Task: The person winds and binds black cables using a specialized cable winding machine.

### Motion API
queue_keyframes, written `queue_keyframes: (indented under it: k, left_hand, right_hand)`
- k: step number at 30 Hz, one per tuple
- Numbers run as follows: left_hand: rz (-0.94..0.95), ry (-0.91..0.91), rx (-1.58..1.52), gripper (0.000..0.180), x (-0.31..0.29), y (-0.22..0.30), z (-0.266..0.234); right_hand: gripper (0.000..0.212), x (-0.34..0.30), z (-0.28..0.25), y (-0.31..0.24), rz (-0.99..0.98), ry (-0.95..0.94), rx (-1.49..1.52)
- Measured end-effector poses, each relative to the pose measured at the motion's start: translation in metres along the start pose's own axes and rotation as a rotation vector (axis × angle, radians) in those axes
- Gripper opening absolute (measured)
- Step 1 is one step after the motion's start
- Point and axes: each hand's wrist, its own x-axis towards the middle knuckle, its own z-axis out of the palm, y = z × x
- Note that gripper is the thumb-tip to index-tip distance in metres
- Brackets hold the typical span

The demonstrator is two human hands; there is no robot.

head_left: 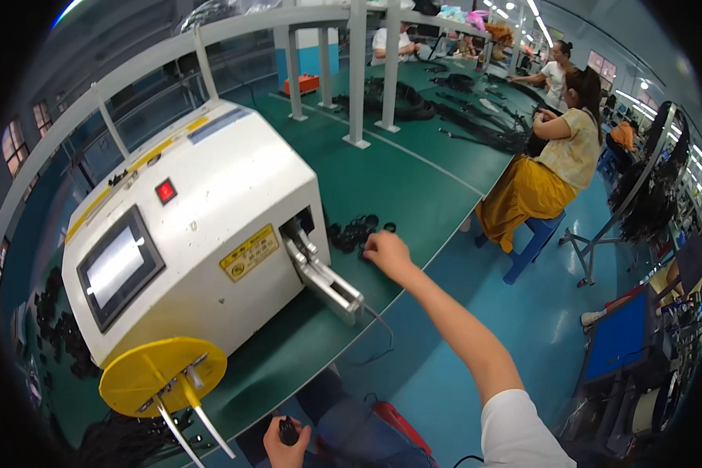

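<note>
My left hand point(283, 446) is low in the picture, near the table's front edge. Its fingers close round a small black bundle point(288, 430), perhaps coiled cable. My right hand point(388, 254) reaches across the table to a pile of small black cable coils point(354, 232), fingers curled together at its near edge. Whatever those fingers may pinch is too small to make out. Left of that hand stands a white tabletop machine point(203, 210) with a metal guide arm point(327, 285) jutting from its side. A yellow disc point(160, 373) with two metal prongs is on its front.
The green table point(444, 175) carries grey frame posts point(356, 78) and more black cables point(483, 129) farther back. A seated person point(558, 148) works at the right edge on a blue stool point(532, 242). Beyond, a rack point(639, 171) holds hanging black cables. Black parts point(58, 327) lie left of the machine.
</note>
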Motion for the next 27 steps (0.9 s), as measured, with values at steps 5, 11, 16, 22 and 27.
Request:
queue_keyframes:
  k: [5,11,16,22,27]
  left_hand:
    - [0.196,-0.004,0.102,0.017,-0.001,-0.011,-0.004]
    - [0.178,-0.008,0.137,0.018,-0.010,-0.012,-0.011]
    - [0.207,-0.044,0.140,0.017,-0.013,0.000,-0.010]
    - [0.225,-0.068,0.033,0.018,-0.022,0.007,-0.010]
    - [0.277,0.005,-0.270,0.019,-0.029,0.013,0.003]
  right_hand:
    - [0.012,0.014,-0.003,0.002,0.008,-0.080,0.381]
    - [0.008,0.028,-0.041,-0.006,0.252,-0.208,0.843]
    - [0.007,0.020,-0.069,-0.020,0.364,-0.214,1.035]
    - [0.005,-0.055,-0.129,-0.080,0.119,-0.041,1.009]
    - [0.006,-0.190,-0.106,-0.165,0.079,-0.499,1.108]
